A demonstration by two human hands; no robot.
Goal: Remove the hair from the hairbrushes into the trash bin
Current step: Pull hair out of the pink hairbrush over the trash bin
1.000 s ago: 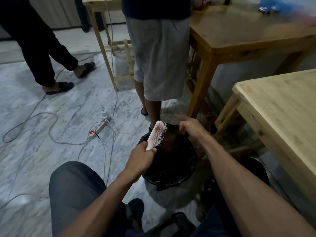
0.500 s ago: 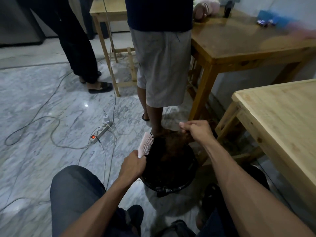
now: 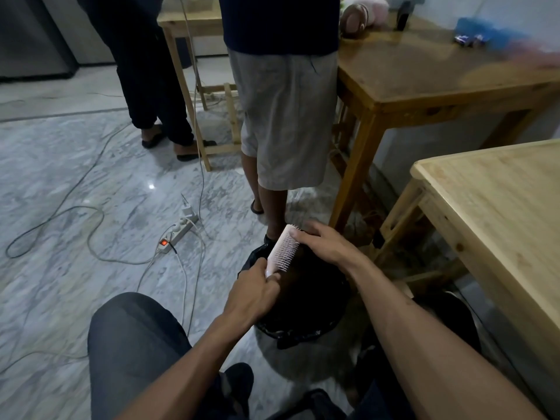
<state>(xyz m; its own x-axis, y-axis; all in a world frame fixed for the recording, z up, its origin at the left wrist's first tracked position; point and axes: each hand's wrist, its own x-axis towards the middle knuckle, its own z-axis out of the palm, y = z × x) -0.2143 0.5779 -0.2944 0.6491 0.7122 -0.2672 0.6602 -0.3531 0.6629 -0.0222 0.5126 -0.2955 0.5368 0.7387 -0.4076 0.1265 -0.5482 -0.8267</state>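
The pale pink plastic hairbrush (image 3: 283, 248) sits above the black-lined round trash bin (image 3: 303, 327), handle gripped in the left hand (image 3: 254, 291). The right hand (image 3: 325, 242), half a second ago clear over the bin, has returned, fingers curled onto the bristles. Judgement: another pull beginning.

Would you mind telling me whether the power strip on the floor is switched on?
On: the power strip shows a glowing red-orange switch at its near end, with plugs seated at its far end.
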